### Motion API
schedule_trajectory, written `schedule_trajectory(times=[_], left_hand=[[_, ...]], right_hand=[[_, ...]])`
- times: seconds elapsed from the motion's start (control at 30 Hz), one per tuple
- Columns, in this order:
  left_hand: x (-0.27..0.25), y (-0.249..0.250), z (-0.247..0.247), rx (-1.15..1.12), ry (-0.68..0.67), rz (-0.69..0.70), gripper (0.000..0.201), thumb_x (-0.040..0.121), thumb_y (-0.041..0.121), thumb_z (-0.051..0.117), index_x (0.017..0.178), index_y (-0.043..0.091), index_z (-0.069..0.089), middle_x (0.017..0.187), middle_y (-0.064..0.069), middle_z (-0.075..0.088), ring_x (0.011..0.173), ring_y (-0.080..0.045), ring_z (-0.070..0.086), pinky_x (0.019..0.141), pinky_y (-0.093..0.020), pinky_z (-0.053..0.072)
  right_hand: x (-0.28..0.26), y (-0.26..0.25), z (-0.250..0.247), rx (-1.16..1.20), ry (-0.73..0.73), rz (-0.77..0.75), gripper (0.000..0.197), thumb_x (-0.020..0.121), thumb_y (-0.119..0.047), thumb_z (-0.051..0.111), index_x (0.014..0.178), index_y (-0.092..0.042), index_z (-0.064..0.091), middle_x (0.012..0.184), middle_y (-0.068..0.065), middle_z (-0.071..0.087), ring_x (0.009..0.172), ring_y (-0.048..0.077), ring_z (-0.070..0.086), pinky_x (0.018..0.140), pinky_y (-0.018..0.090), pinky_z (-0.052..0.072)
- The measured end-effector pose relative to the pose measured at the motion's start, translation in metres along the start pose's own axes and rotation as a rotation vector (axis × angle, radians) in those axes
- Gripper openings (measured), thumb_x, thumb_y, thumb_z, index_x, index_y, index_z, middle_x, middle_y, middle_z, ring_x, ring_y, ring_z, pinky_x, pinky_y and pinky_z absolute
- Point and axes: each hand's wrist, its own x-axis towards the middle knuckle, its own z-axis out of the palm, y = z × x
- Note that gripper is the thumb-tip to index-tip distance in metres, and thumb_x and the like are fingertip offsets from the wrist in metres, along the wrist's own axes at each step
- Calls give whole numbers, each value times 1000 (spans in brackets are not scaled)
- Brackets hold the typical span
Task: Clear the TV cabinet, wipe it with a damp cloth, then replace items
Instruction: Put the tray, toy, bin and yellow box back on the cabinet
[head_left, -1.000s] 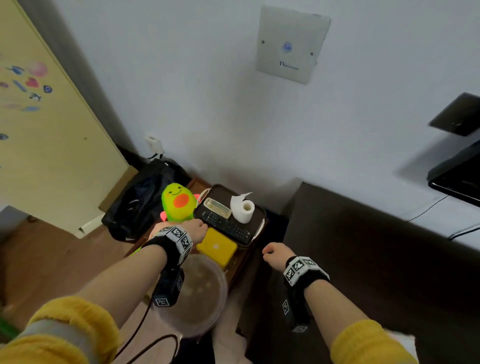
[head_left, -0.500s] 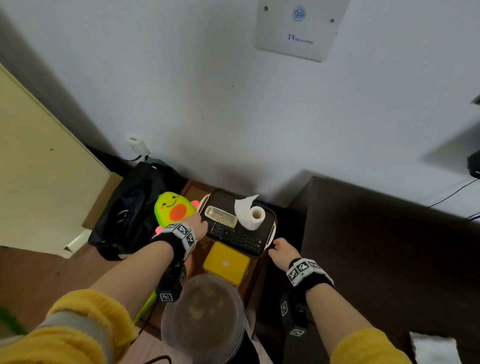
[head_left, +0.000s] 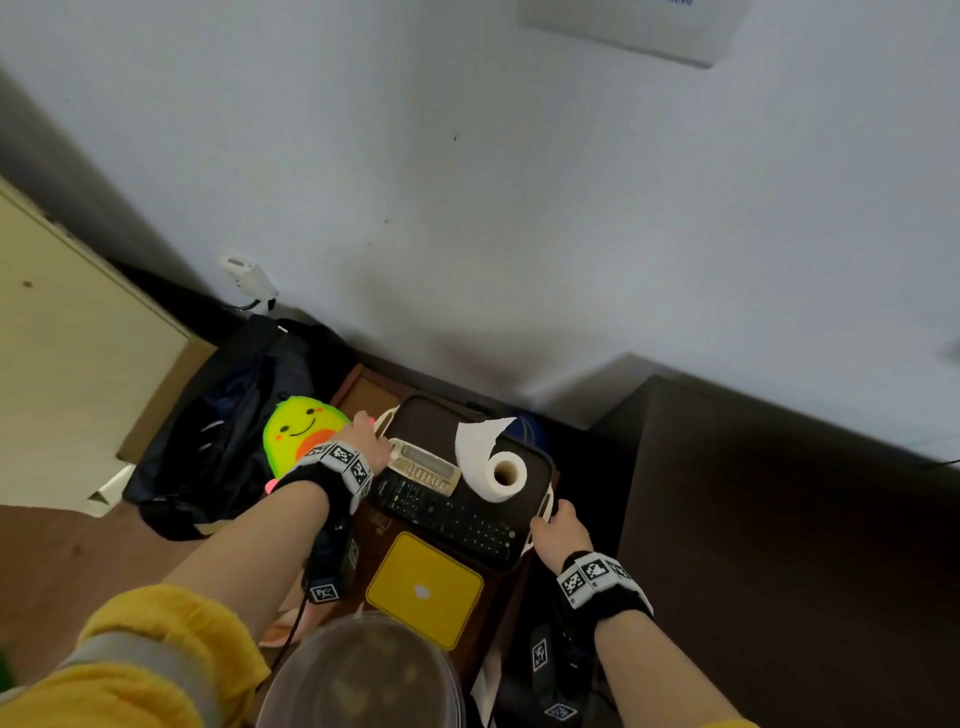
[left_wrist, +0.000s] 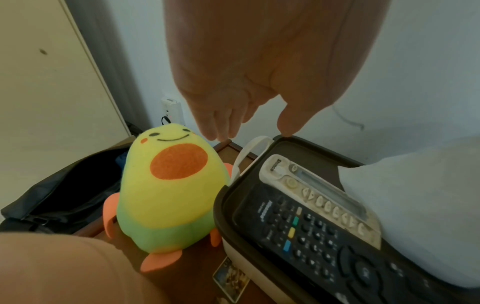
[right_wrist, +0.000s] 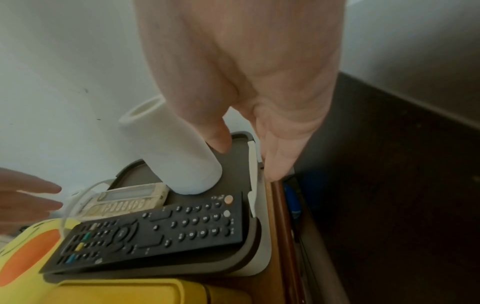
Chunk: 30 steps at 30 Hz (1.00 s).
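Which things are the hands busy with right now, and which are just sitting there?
Busy with:
tray, left hand, right hand, the black remote, beige remote and paper roll on it.

Just sitting:
plush toy, yellow box, black bag.

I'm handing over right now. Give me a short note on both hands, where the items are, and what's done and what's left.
Left hand: open, thumb tip on the tray rim near its left handle; no grip yet.
Right hand: open at the tray's right handle, not closed on it.
The tray holds the black remote, the cream remote and the paper roll on a side stand, beside the plush toy and the yellow box.
Done: the dark cabinet top looks cleared.
Left: cannot tell whether it was wiped; the items are not back on it.
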Motion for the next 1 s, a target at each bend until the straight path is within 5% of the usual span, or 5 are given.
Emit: schedule_trajectory(times=[0.13,0.23,0.43,0.77,1.0], left_hand=[[14,-6,14,-48,-59,-42,59,95,30,47,145,8,24,140,-21,44,125,-39,47,100,-41,40],[20,-9,21,-79,-62,-59,63,95,35,48,146,9,23,141,-21,44,127,-39,45,105,-42,38],[22,-5,15,-138,-47,-150,45,94,22,46,131,-4,42,130,-25,52,118,-39,51,93,-36,41],[5,11,-3,-276,21,-104,45,91,23,48,127,-3,46,123,-24,56,112,-40,54,92,-39,47],[-28,20,-33,-375,169,-31,38,88,19,51,120,-3,54,119,-24,60,112,-40,55,91,-38,43]], right_hand=[[14,7,9,43,-59,43,44,94,-20,47,134,-5,38,127,17,55,115,34,54,92,32,42],[22,9,15,138,-102,79,46,92,-21,50,133,-7,33,124,18,54,112,36,55,96,41,47],[18,5,11,362,-131,127,36,95,-11,48,128,-9,34,128,15,43,117,35,49,77,43,56],[1,-1,-14,385,-114,94,30,95,-15,49,123,-11,40,129,14,45,112,37,54,49,33,56],[-33,-25,-39,438,-35,9,39,95,-16,47,132,-15,38,124,11,47,108,32,55,56,34,57]])
